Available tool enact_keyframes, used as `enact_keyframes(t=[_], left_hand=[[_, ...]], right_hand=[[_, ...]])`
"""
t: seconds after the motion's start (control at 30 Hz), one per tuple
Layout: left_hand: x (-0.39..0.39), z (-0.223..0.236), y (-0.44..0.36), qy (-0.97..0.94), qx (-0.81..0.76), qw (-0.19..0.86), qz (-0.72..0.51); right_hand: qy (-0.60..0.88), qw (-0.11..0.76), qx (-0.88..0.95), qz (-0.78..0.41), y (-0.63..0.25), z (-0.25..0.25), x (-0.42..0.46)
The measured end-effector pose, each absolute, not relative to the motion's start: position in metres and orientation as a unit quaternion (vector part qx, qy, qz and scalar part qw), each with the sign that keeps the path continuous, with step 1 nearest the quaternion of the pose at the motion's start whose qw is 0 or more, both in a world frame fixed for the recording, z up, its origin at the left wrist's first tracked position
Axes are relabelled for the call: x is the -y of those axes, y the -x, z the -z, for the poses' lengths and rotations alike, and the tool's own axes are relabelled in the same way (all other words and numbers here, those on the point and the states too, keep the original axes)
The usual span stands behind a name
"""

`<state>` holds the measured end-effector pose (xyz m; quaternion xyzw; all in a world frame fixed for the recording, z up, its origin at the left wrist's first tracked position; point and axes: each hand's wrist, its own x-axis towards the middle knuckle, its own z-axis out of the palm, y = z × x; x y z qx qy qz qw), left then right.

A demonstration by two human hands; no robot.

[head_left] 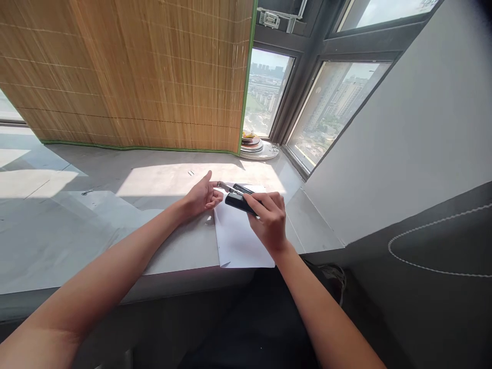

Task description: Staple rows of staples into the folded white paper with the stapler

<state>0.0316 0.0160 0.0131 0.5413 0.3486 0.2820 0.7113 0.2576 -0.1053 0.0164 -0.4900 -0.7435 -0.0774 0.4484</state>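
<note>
My right hand (271, 218) grips a black stapler (240, 201) above the paper. The stapler is hinged open, and its metal piece (225, 186) points toward my left hand (204, 195). My left thumb is raised away from the other fingers. My left index finger reaches to the tip of the metal piece and seems to touch it; the remaining fingers are curled, with nothing visible in them. White paper (244, 238) lies under both hands at the front edge of the sill, one lower corner slightly lifted.
Small staple strips (191, 173) lie on the grey sill (172, 256). A bamboo blind (134, 72) hangs at the back left. Stacked plates (259, 150) stand in the window corner. A white wall (403, 128) bounds the right, with a beaded cord (390, 246) below.
</note>
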Motion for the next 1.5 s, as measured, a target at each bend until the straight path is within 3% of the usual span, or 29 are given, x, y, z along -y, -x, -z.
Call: enact_keyframes(t=[0.2, 0.3, 0.4, 0.57, 0.7, 0.87, 0.97, 1.13, 1.3, 1.5], left_hand=[[-0.015, -0.009, -0.034, -0.491, -0.351, 0.756, -0.254], [-0.016, -0.008, -0.031, -0.471, -0.344, 0.766, -0.271], [-0.019, -0.005, -0.029, -0.444, -0.342, 0.775, -0.293], [-0.022, -0.004, -0.03, -0.439, -0.361, 0.718, -0.402], [-0.018, -0.01, -0.033, -0.51, -0.364, 0.654, -0.423], [-0.011, -0.016, -0.032, -0.615, -0.352, 0.575, -0.409], [-0.01, -0.017, -0.03, -0.639, -0.334, 0.552, -0.419], [-0.008, -0.017, -0.028, -0.661, -0.309, 0.545, -0.414], [-0.01, -0.015, -0.026, -0.662, -0.307, 0.547, -0.411], [-0.01, -0.014, -0.028, -0.659, -0.313, 0.528, -0.434]], right_hand=[[0.432, 0.332, 0.826, 0.141, -0.249, -0.013, 0.102], [0.436, 0.334, 0.821, 0.156, -0.248, -0.012, 0.101], [0.47, 0.391, 0.779, 0.135, -0.246, -0.014, 0.103], [0.604, 0.499, 0.62, -0.03, -0.241, -0.019, 0.121], [0.636, 0.475, 0.569, -0.215, -0.239, -0.016, 0.129], [0.626, 0.451, 0.572, -0.279, -0.239, -0.004, 0.125], [0.62, 0.444, 0.601, -0.239, -0.239, -0.006, 0.125], [0.509, 0.507, 0.692, -0.073, -0.236, -0.028, 0.101], [0.415, 0.423, 0.805, -0.001, -0.231, -0.034, 0.06], [0.391, 0.383, 0.832, 0.089, -0.219, -0.03, 0.052]])
